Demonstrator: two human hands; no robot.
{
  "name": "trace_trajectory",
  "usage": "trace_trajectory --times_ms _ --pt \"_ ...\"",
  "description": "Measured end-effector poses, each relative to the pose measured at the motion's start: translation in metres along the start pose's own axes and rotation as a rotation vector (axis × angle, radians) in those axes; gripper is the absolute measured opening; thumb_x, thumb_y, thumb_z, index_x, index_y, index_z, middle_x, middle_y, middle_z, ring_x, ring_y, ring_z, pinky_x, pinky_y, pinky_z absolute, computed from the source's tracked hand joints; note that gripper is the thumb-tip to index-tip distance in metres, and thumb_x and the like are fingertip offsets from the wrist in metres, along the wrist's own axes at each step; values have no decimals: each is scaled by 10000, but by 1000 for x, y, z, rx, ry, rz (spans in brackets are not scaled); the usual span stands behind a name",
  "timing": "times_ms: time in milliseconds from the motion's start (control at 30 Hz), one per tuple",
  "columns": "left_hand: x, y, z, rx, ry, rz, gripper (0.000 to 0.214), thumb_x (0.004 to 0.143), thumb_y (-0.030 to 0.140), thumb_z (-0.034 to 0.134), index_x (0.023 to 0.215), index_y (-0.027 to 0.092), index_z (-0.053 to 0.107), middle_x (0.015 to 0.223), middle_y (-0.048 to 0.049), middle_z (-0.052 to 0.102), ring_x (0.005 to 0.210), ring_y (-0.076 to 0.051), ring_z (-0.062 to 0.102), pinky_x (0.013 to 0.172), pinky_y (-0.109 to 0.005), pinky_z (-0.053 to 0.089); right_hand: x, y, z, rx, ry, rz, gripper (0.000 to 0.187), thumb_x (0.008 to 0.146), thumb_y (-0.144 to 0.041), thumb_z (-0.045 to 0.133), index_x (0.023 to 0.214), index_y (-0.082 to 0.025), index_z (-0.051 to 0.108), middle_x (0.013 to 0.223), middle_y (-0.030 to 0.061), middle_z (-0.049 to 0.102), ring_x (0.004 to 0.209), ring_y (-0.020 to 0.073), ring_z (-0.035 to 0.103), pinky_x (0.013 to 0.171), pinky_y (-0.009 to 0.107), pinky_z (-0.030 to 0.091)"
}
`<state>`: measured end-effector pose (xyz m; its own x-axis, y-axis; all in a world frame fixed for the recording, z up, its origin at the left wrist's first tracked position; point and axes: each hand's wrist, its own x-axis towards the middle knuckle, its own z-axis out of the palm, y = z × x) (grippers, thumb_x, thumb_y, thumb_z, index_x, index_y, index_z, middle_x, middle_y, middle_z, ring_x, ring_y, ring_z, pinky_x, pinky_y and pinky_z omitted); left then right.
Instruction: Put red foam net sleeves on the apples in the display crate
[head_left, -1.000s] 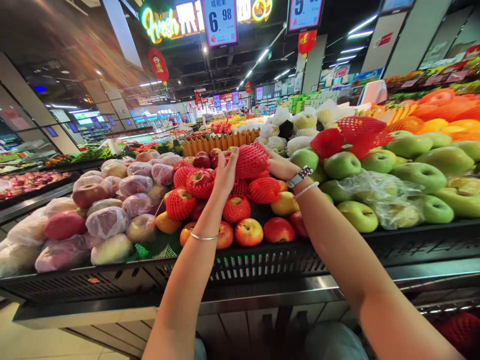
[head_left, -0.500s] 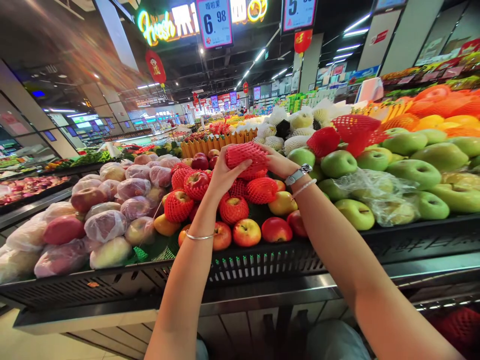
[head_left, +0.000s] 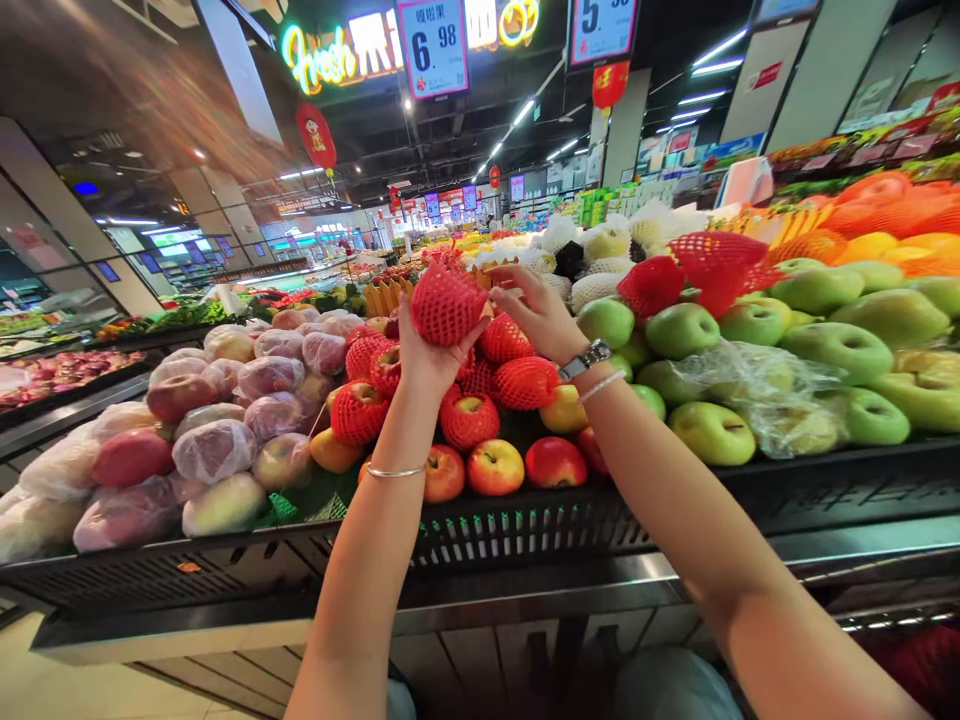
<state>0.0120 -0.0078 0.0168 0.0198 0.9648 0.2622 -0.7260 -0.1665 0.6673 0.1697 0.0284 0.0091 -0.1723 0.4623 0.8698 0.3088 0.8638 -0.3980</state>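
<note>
My left hand (head_left: 427,350) is raised and shut on a red foam-netted fruit (head_left: 448,306), and the net hides the fruit inside. My right hand (head_left: 534,315) is just to the right, its fingers apart and their tips at the net's upper right edge. Below both hands, netted apples (head_left: 469,420) lie heaped on the display. Bare red apples (head_left: 495,467) sit along the front of the heap.
Plastic-wrapped apples (head_left: 214,450) fill the display's left side, and green pears (head_left: 817,350) fill its right. A black crate rim (head_left: 525,525) runs along the front. Orange netted fruit (head_left: 885,205) stands behind the pears, with a long supermarket aisle beyond.
The netted fruit has risen and moved left in my left hand. My left hand now holds it from below, while my right hand's fingers have shifted to its upper right edge.
</note>
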Motion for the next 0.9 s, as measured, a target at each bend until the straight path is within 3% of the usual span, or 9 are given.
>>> trace_trajectory --times_ms 100,200,300,400,467,600,767,833,900 --pt "-2 -1 2 -13 40 -90 625 953 620 245 1263 188 574 1127 -86 705 1172 -228 623 947 -355 568 -5 -11 10 -87 -74 -212 658 916 -622 445 1436 -221 417 1485 126 435 1403 272 381 1176 504 316" --pt "-2 -11 4 48 85 -234 530 980 537 274 1240 202 594 1063 -61 724 1092 -201 653 907 -337 575 -9 -22 13 -148 -105 -287 730 911 -649 431 1511 -250 307 1577 99 301 1490 279 228 1215 509 230" --pt "-3 -22 5 126 51 -362 444 986 446 331 1223 187 604 996 -63 738 1022 -210 679 908 -394 575 -11 -28 11 -214 -101 -265 666 910 -639 433 1460 -264 412 1527 96 395 1436 302 338 1173 522 299" --pt "-3 -28 5 164 38 -400 407 986 394 339 1194 171 610 942 -80 742 984 -236 692 896 -463 577 -10 -28 8 -235 -75 -208 513 933 -556 446 1284 -216 603 1269 112 627 1192 283 581 1035 471 443" --pt "-1 -29 5 167 41 -390 394 985 385 343 1154 160 619 894 -81 737 933 -233 697 875 -465 584 -10 -26 9 -221 -41 -171 428 959 -484 427 1157 -198 676 1098 93 696 1028 245 648 930 413 492" --pt "3 -31 3 135 61 -334 389 997 351 313 1096 143 626 800 -54 711 780 -173 684 822 -388 599 -9 -22 14 -202 -13 -130 452 992 -449 371 958 -183 735 974 75 722 910 210 663 832 360 498" --pt "0 -34 5 156 103 -334 369 996 332 310 1006 148 629 693 -18 679 628 -129 648 733 -326 609 -9 -24 15 -163 9 -129 428 971 -398 407 845 -194 761 919 56 731 852 189 674 798 344 513" --pt "-3 -34 7 190 92 -371 364 989 340 323 998 152 634 675 -19 680 604 -130 644 713 -329 611 -9 -26 13 -141 16 -136 394 954 -371 426 864 -202 771 941 57 731 870 191 678 830 356 524" --pt "-4 -32 7 229 95 -402 377 981 376 334 1024 161 640 666 -22 680 595 -138 646 699 -345 612 -9 -26 12 -113 24 -146 354 938 -383 456 1016 -221 760 1102 63 708 1047 213 656 953 389 506"
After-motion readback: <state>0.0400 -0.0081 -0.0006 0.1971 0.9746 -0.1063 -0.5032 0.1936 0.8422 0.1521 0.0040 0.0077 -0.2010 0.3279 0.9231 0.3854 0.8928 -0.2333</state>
